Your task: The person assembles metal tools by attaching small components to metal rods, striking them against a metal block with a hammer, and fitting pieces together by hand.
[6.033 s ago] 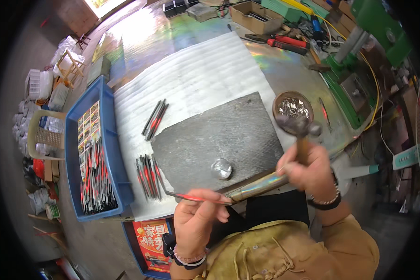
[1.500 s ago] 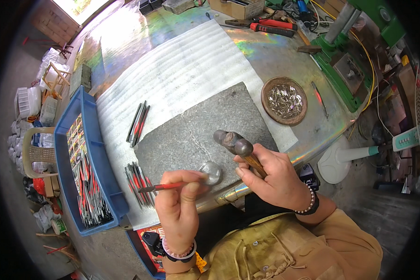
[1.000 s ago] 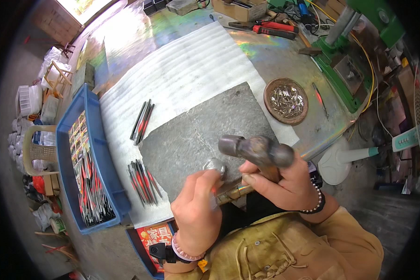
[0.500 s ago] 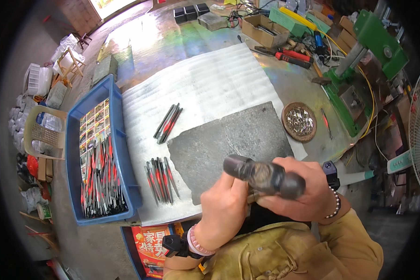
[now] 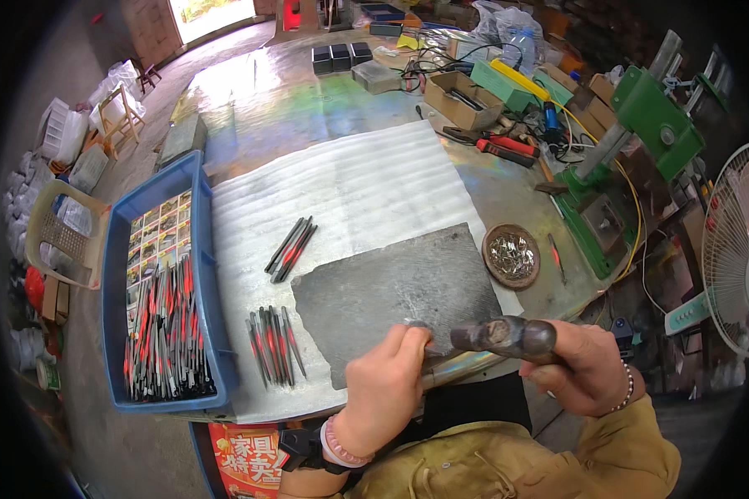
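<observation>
My right hand (image 5: 589,368) is closed round a ball-peen hammer (image 5: 501,337), whose dark metal head hangs just above the near edge of a grey stone slab (image 5: 391,287). To its left, my left hand (image 5: 384,378) pinches something over the slab's near edge. Only a small grey end shows at those fingertips, so I cannot make out its kind. Left of the slab lies a row of slim black-and-red pointed tools (image 5: 276,345). A smaller bunch of similar tools (image 5: 291,249) rests beyond them on the white foam sheet (image 5: 341,187).
A blue bin (image 5: 210,291) full of similar black-and-red tools stands at the left. Right of the slab sits a round bowl of small metal pieces (image 5: 510,256), with one slim tool (image 5: 556,256) beside it. Farther right are a green press (image 5: 607,208) and a fan (image 5: 731,249).
The hammer has moved right, away from my left hand, uncovering its fingertips. My left hand keeps its pinch. The whole view has shifted, showing more of the far table.
</observation>
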The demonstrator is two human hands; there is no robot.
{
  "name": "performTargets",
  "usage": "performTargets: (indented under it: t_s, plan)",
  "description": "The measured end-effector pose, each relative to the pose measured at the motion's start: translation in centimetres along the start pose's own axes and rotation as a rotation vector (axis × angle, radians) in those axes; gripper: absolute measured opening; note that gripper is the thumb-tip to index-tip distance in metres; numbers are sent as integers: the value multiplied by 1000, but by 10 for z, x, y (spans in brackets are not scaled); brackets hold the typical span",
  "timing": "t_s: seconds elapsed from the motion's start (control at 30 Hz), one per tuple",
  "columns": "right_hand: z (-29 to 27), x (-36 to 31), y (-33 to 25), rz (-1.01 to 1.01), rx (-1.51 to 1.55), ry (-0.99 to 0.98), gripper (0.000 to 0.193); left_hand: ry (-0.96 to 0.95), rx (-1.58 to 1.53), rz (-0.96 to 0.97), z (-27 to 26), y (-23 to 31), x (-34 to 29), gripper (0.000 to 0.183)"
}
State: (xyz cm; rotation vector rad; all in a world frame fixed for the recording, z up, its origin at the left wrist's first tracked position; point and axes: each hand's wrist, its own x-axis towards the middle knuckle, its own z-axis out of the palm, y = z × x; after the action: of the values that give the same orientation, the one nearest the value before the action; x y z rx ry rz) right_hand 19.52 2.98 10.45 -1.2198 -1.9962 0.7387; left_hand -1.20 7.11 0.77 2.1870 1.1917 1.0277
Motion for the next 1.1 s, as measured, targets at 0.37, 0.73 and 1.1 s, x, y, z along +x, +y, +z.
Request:
performTargets:
  t_s: [0.37,0.73,1.1]
  plan:
    - [-6,2,-8,-95,-159,-197,49,1,-15,6,5,0,1,26]
    - [-7,7,-19,-4,-299,-280,48,0,-4,13,6,-5,0,24]
    - [-12,10,-20,-22,-249,-251,51,-25,-21,27,5,-5,1,25]
